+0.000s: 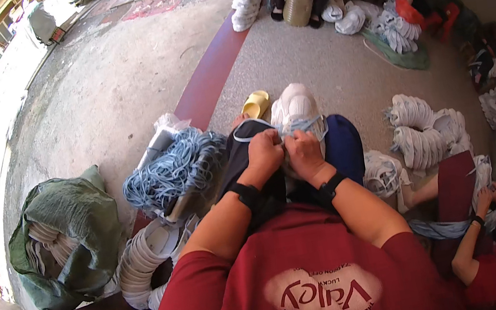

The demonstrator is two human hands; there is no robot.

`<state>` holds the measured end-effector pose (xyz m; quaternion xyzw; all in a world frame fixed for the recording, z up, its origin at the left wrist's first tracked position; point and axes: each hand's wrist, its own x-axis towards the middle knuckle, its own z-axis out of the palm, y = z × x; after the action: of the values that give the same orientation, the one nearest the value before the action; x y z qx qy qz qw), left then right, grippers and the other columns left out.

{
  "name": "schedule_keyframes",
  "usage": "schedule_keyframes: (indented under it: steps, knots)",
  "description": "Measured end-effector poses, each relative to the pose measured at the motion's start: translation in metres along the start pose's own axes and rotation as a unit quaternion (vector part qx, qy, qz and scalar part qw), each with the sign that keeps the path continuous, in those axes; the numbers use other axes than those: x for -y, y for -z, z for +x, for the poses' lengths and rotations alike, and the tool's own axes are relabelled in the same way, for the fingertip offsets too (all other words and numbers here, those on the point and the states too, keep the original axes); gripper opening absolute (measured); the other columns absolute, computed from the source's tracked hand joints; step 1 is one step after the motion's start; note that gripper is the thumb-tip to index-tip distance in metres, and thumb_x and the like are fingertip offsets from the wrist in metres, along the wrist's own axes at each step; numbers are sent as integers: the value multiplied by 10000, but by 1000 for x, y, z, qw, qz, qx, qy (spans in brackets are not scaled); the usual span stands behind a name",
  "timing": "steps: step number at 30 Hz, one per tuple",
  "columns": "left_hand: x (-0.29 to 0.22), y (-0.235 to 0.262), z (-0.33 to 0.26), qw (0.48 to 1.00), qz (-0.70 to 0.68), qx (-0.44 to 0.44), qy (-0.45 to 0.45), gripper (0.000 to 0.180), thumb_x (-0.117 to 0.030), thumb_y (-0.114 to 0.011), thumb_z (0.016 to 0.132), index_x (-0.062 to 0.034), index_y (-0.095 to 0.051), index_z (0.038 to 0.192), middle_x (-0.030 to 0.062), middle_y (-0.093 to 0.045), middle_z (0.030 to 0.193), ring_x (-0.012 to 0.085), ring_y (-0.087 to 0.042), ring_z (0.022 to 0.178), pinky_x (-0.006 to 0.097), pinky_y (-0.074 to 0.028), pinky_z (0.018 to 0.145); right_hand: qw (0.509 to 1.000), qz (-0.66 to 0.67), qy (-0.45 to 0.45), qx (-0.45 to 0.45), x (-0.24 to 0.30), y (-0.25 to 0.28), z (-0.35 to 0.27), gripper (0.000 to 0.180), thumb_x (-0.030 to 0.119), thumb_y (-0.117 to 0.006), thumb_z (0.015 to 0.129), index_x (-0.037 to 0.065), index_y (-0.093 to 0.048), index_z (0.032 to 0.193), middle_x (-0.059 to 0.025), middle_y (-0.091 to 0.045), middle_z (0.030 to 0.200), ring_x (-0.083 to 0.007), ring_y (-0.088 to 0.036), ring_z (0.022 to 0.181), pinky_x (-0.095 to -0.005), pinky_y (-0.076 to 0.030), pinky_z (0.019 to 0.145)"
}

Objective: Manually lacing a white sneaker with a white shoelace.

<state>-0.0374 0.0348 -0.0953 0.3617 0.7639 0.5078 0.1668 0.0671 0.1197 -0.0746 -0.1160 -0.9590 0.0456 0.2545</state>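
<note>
A white sneaker (pixel 295 104) rests between my knees, its toe pointing away from me. Pale blue shoelace (pixel 303 124) crosses the front of it, and a loop of lace curves out to the left over my dark trouser leg. My left hand (pixel 266 150) is closed in a pinch on the lace, just left of the shoe. Close beside it, over the shoe's near part, my right hand (pixel 305 153) also pinches the lace. The fingertips nearly meet, and the exact grip between them is partly hidden.
To the left, a heap of blue laces (pixel 178 170) lies beside a green sack (pixel 66 233) and nested white shoes (pixel 147 262). A yellow clog (pixel 256 104) is ahead. More white shoes (pixel 426 130) stand right, near a co-worker's hands (pixel 486 198). Other people sit farther back.
</note>
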Motion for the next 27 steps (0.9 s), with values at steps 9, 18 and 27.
schedule_keyframes:
  steps: [9, 18, 27]
  knots:
    - [-7, 7, -7, 994, -91, 23, 55, 272, -71, -716, 695, 23, -607, 926, 73, -651, 763, 138, -634, 692, 262, -506, 647, 932, 320, -168, -30, -61, 70, -53, 60, -12, -515, 779, 19, -503, 729, -134, -586, 840, -211, -561, 673, -316, -469, 635]
    - [-61, -3, 2, 935, 263, 178, -159, 180, -223, -678, 736, -49, -665, 779, 129, -640, 734, 272, -632, 672, 367, -499, 621, 678, 678, -238, 154, -22, 75, -53, 73, 72, -504, 895, 39, -505, 830, -74, -591, 735, -108, -535, 625, -224, -442, 612]
    - [-65, 22, -8, 884, 394, 220, -120, 132, -134, -537, 759, -46, -634, 734, 156, -644, 753, 329, -641, 725, 418, -510, 647, 709, 616, -336, -68, -85, 97, -110, 126, 75, -509, 895, 66, -492, 771, 29, -439, 607, -49, -371, 528, -192, -296, 497]
